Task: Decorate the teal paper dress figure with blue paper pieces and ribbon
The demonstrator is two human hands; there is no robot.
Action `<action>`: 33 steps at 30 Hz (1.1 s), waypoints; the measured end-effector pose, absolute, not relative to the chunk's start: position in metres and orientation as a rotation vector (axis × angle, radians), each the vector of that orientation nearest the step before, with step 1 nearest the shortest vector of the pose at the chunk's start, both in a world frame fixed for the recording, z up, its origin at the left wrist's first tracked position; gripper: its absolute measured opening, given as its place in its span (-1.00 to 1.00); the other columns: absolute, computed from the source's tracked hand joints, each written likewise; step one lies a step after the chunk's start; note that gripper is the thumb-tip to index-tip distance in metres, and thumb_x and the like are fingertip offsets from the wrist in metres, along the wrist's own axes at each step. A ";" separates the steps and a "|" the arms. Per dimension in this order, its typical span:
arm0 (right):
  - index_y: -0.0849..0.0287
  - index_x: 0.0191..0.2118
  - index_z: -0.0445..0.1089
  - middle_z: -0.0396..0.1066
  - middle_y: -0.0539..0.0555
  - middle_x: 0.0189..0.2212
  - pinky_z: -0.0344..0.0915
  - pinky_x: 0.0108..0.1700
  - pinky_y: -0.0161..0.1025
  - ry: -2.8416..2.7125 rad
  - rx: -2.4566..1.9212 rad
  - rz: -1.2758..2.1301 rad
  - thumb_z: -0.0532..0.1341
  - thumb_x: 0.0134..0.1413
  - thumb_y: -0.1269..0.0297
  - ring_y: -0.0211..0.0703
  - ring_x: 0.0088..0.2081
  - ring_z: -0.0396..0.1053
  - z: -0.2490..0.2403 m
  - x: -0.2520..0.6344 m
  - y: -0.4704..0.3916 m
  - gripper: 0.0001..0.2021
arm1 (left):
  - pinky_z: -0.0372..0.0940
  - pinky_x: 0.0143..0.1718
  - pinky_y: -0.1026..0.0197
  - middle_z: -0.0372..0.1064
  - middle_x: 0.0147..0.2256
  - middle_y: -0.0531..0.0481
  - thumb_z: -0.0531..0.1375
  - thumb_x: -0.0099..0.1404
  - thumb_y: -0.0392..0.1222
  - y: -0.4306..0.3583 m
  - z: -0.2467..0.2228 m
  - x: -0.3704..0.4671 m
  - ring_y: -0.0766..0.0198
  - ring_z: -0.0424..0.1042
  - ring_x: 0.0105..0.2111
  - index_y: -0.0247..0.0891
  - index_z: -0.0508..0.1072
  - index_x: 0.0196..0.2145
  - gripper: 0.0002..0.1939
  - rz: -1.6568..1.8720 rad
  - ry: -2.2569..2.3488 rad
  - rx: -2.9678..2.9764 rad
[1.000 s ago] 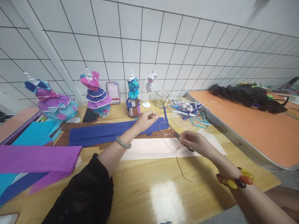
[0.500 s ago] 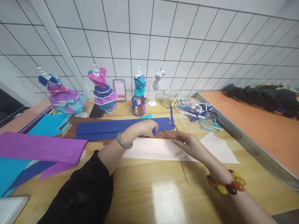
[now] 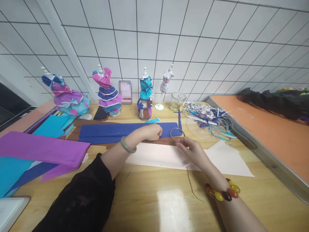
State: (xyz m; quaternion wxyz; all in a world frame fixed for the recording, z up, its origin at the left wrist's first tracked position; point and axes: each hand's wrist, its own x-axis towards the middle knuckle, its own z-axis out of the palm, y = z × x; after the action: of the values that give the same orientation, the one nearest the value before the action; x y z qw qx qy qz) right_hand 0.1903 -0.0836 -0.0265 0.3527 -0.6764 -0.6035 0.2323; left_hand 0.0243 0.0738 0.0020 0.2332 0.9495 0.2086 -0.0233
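My right hand (image 3: 190, 149) pinches a thin brownish strip (image 3: 171, 132) between thumb and fingers. The strip curls into a loop above the fingertips, and a thin tail (image 3: 191, 187) of the same look trails over the table below the hand. With fingers curled closed, my left hand (image 3: 153, 131) is over the folded blue sheet (image 3: 103, 130); whatever its fingers hold is hidden. Brown sheets (image 3: 74, 132) show from under the blue one. Nearer to me lies a pale pink sheet (image 3: 149, 155), partly behind the right hand.
Dressed miniature mannequins (image 3: 71, 93) stand along the wall with a bare patterned one (image 3: 166, 82). A glass jar (image 3: 177, 101) and a tangle of scrap strips (image 3: 205, 112) are at back right. Purple (image 3: 43, 146) and turquoise (image 3: 51, 125) sheets lie left. An orange surface (image 3: 260, 129) borders the right.
The right hand has shifted slightly left with the strip's loop still raised. A small blue bit seen below the left fingertips is no longer visible. The view has turned slightly.
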 end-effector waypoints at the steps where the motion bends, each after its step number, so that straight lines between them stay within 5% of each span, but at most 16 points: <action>1: 0.14 -0.29 0.38 0.46 0.08 -0.36 0.22 -0.32 -0.21 -1.565 -1.746 0.604 0.10 0.06 0.20 -0.11 -0.36 0.36 -0.026 0.190 -0.084 -0.82 | 0.14 -0.44 0.30 0.41 -0.43 -0.02 0.07 -0.06 -0.44 0.078 0.003 0.023 0.29 0.31 -0.44 -0.25 0.41 -0.51 -0.82 -0.024 0.578 2.571; 13: 0.13 -0.31 0.37 0.46 0.08 -0.37 0.27 -0.26 -0.17 -1.451 -1.686 0.738 0.13 0.02 0.12 -0.07 -0.32 0.39 -0.030 0.194 -0.081 -0.79 | 0.26 -0.57 0.27 0.40 -0.59 -0.04 0.21 -0.08 -0.39 0.092 0.001 0.017 0.25 0.40 -0.58 -0.32 0.40 -0.45 -0.85 0.060 0.552 1.921; 25: 0.13 -0.33 0.27 0.38 0.08 -0.38 0.33 -0.23 -0.16 -1.261 -1.483 0.898 0.25 -0.13 0.08 -0.12 -0.31 0.38 -0.019 0.161 -0.056 -0.72 | 0.22 -0.51 0.32 0.40 -0.53 0.04 0.17 0.00 -0.34 0.075 0.016 0.019 0.30 0.39 -0.52 -0.26 0.27 -0.12 -0.57 -0.085 0.430 1.973; 33: 0.15 -0.42 0.23 0.29 -0.03 -0.55 0.34 -0.37 -0.20 -1.076 -1.482 0.961 0.31 -0.28 0.04 -0.23 -0.50 0.34 -0.028 0.166 -0.047 -0.64 | 0.13 -0.51 0.29 0.37 -0.43 0.01 0.29 -0.18 -0.24 0.083 0.010 0.015 0.24 0.33 -0.46 -0.23 0.36 -0.26 -0.57 -0.012 0.612 2.344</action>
State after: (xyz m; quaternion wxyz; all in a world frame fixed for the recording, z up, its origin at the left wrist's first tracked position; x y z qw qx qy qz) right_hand 0.1662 -0.0473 -0.0276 0.5111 -0.6159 -0.4473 0.3993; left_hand 0.0151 0.0831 0.0100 0.3518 0.9057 0.2366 -0.0048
